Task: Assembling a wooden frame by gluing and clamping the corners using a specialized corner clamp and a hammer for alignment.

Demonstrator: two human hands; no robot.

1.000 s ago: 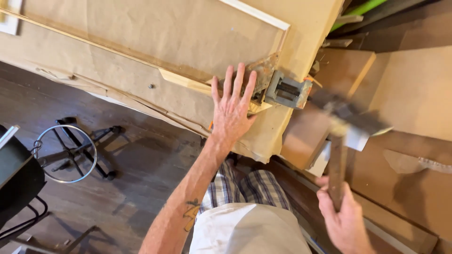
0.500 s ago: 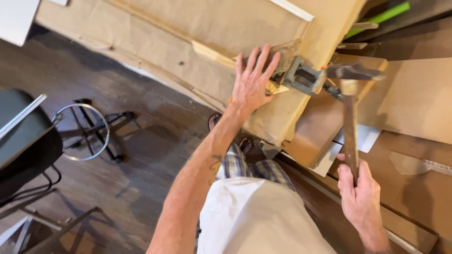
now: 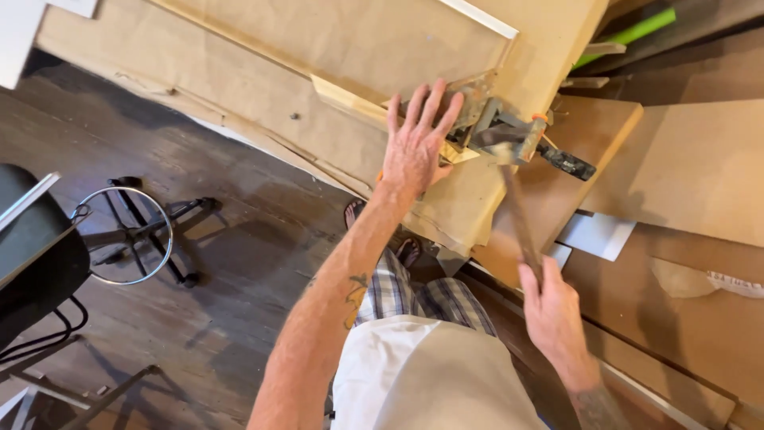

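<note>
The left hand (image 3: 414, 151) is spread flat on the paper-covered bench (image 3: 239, 72); a wooden-handled hammer (image 3: 517, 207) is gripped by the right hand (image 3: 553, 314) at five o'clock.

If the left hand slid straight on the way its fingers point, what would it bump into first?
Probably the raised wooden strip under the fingertips of the left hand, which lies flat on the paper-covered panel; the metal clamp sits just right of that line. Depth is unclear.

A paper-covered workbench (image 3: 263, 87) carries a wooden frame (image 3: 350, 99) (metal clamp (image 3: 509, 135) at its corner).
</note>
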